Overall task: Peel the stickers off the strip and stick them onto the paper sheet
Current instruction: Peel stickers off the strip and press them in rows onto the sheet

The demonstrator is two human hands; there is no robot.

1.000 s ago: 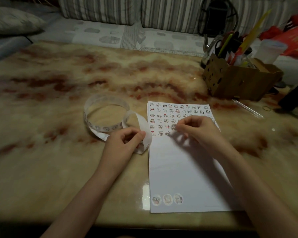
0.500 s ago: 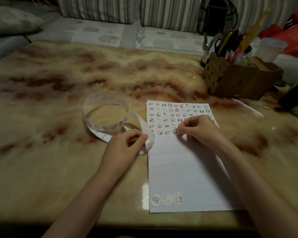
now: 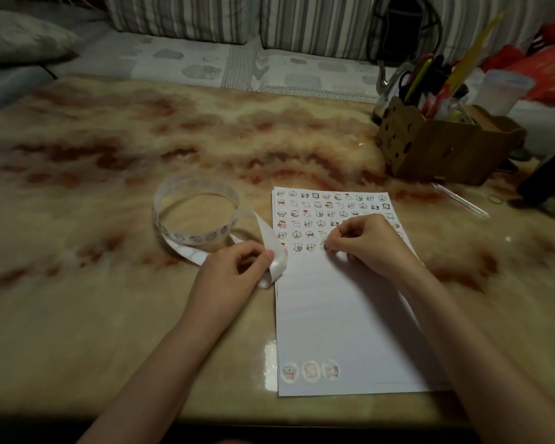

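Three round stickers [image 3: 310,370] sit at the near edge of the paper sheet [image 3: 340,315], which lies flat on the table [image 3: 93,299]. The left hand [image 3: 231,270] pinches the loose end of the strip [image 3: 186,237] just left of the sheet. The right hand [image 3: 372,245], fingers curled, pinches a small sticker [image 3: 324,246] against the sheet's lowest sticker row. The strip's loop rests farther left; a cardboard box [image 3: 442,152] of pens stands beyond.

One wide-angle head-worn camera looks forward and down, close above the worktop [image 3: 109,299], with the paper sheet [image 3: 334,315] near frame centre, facing the striped sofa [image 3: 189,20] beyond.
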